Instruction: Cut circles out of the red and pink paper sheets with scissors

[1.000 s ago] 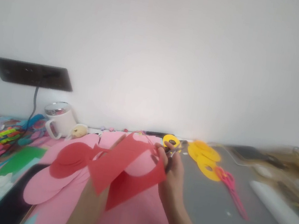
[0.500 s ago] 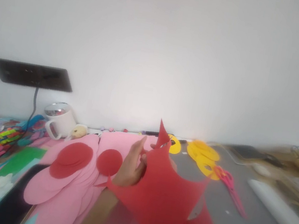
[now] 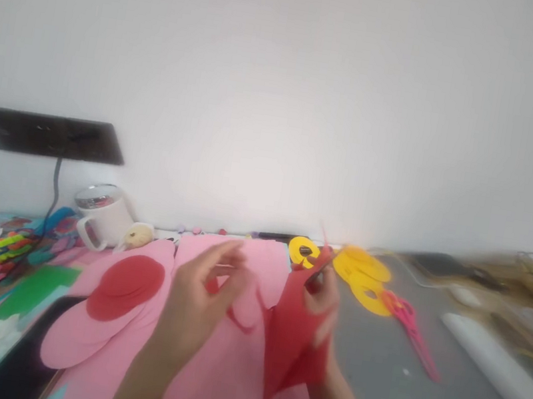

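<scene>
My right hand (image 3: 323,303) is closed round a cut red sheet (image 3: 292,338), which hangs folded below its fingers over the pink paper (image 3: 239,370). Something dark, too blurred to name, sticks out by the thumb. To the left, my left hand (image 3: 209,291) is raised above the pink paper with its fingers curved and blurred; a thin curved red strip (image 3: 241,322) shows beside it, and whether the fingers touch it I cannot tell. Red discs (image 3: 129,285) lie overlapped on pink rounded pieces (image 3: 77,338) further left.
Yellow rings (image 3: 368,276) and pink scissors (image 3: 414,334) lie on the grey surface (image 3: 382,393) at right, beside a long white object (image 3: 496,374). A white mug (image 3: 108,222) stands at back left, near a green sheet (image 3: 37,291).
The red sheet, spread wide before, now hangs folded in my right hand, which has come into view. My left hand has moved left and nearer, away from the sheet.
</scene>
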A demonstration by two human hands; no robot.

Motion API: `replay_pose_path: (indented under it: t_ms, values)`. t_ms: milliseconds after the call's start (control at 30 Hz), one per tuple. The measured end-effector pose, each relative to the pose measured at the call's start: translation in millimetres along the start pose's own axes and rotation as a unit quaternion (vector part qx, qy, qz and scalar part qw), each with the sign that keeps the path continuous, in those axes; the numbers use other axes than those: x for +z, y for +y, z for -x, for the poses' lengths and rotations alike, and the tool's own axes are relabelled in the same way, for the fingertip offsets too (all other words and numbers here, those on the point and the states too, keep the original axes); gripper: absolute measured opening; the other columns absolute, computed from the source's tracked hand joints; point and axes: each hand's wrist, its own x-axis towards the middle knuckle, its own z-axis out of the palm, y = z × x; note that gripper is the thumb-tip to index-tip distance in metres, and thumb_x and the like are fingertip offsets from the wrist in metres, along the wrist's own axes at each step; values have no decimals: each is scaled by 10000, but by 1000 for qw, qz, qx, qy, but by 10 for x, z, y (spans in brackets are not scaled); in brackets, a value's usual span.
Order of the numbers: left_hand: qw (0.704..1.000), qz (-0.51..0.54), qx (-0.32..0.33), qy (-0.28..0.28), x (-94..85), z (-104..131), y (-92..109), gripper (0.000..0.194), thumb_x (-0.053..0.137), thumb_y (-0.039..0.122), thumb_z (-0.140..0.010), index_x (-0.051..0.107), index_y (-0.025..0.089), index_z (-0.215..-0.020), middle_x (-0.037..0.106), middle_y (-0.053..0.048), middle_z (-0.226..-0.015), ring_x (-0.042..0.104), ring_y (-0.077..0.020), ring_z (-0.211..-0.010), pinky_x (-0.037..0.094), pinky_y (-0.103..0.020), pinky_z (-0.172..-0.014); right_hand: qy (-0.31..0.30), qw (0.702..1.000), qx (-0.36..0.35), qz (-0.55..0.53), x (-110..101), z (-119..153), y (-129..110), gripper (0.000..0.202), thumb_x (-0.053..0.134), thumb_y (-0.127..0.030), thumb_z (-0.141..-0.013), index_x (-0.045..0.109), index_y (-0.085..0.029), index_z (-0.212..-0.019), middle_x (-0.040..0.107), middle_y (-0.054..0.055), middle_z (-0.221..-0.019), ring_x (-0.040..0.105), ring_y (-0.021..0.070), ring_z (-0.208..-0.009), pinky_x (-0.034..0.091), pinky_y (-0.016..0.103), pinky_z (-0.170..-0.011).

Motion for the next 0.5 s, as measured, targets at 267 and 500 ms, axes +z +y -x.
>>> replay_pose_path:
  t_ms: [267, 500]
  values:
    - [970, 8, -33, -241, 116, 125, 27, 1000, 785, 300, -704, 224, 433, -1521, 342, -51, -1582, 313, -376, -1436, 387, -562, -1058, -34, 996, 77, -28, -21, 5, -91, 252, 660, -328, -689, 605, -208, -904, 666, 31, -816, 590, 194, -640, 452, 289, -518]
    - [993, 67, -89, -43, 121, -188, -256, 236, 653, 404, -810, 734, 211, -920, 748, -91, -987, 676, -293, -969, 519, -383, -826, -69, 977, 170, -112, 21, 66, -150, 310, 722, -311, -654, 635, -220, -937, 578, -35, -658, 447, 124, -501, 373, 242, -430]
